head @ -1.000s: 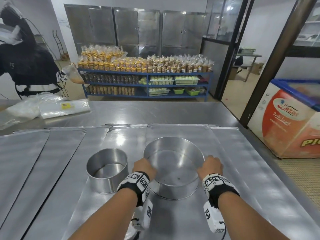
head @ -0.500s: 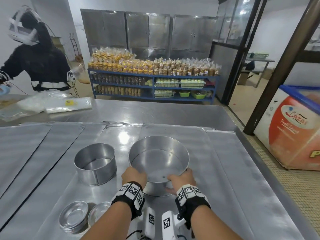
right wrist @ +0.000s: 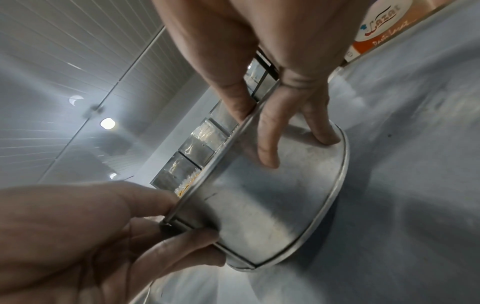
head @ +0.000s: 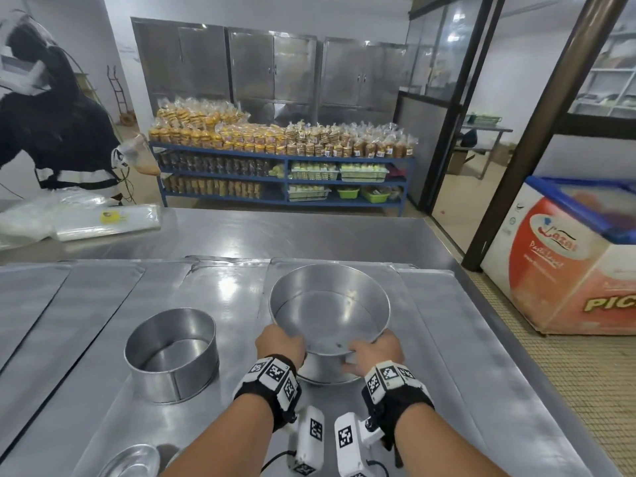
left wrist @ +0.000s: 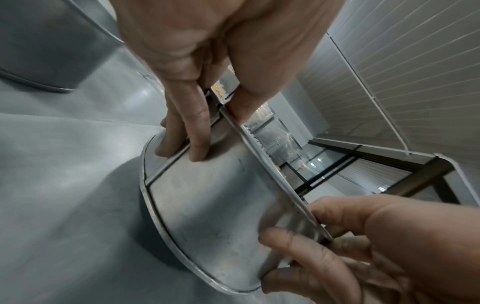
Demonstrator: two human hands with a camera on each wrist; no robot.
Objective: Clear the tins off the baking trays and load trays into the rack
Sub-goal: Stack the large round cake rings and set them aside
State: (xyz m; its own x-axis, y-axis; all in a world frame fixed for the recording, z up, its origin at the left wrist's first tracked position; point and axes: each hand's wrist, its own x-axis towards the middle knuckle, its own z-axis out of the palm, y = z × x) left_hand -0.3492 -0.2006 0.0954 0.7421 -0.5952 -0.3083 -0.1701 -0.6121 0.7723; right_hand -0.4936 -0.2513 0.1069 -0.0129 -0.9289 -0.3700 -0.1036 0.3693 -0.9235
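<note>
Both hands are holding the big round tin (head: 329,315) by its near rim. The left hand (head: 280,346) is pinching the rim, with the thumb inside the tin and the fingers (left wrist: 193,131) lying on the outer wall. The right hand (head: 377,352) is gripping in the same way, thumb over the rim and fingers (right wrist: 270,139) pressing on the outside of the wall. The tin is tilting, with its open mouth leaning toward the person, and in the wrist views its bottom edge is standing above its shadow on the tray (head: 447,339); I cannot tell if some part is touching the tray.

A smaller round tin (head: 172,354) is standing upright on the tray, to the left of the big one and apart from it. At the bottom edge of the head view, a small shallow dish (head: 132,461) is lying on the tray, partly cut off by the picture. More flat trays (head: 41,304) are lying side by side on the left. Behind them, on the steel table (head: 292,235), a pile of clear plastic bags (head: 103,220) is resting, and another person in dark clothes (head: 58,132) is standing at the far left
</note>
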